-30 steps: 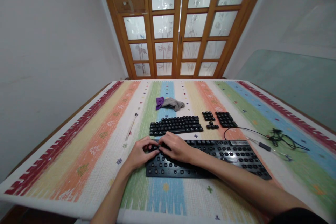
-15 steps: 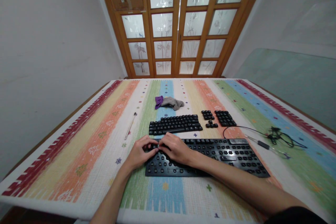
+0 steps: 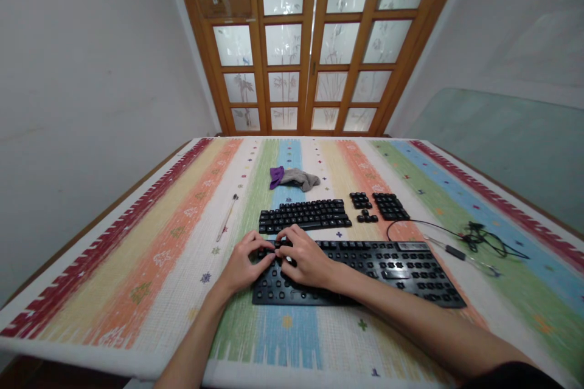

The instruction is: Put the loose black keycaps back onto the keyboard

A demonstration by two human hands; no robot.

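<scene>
A black keyboard lies on the striped tablecloth, most of its lower rows showing bare key mounts; dark keycaps remain along its top row. My left hand is at the keyboard's upper left corner, thumb and index finger curled together. From the other side my right hand meets it, fingers bent in a pinch with the fingertips beside the left ones. Both seem closed on a keycap in the top row, though the fingers mostly hide it. Behind the keyboard, removed keycaps stand in rows.
Smaller keycap groups and a number-pad block sit farther right. A grey and purple cloth lies behind. To the left is a thin brush; to the right are a coiled cable and a dark-handled tool.
My right hand has lifted slightly at the knuckles, opening a gap between thumb and fingers. My left hand stays nearly in place at the corner.
</scene>
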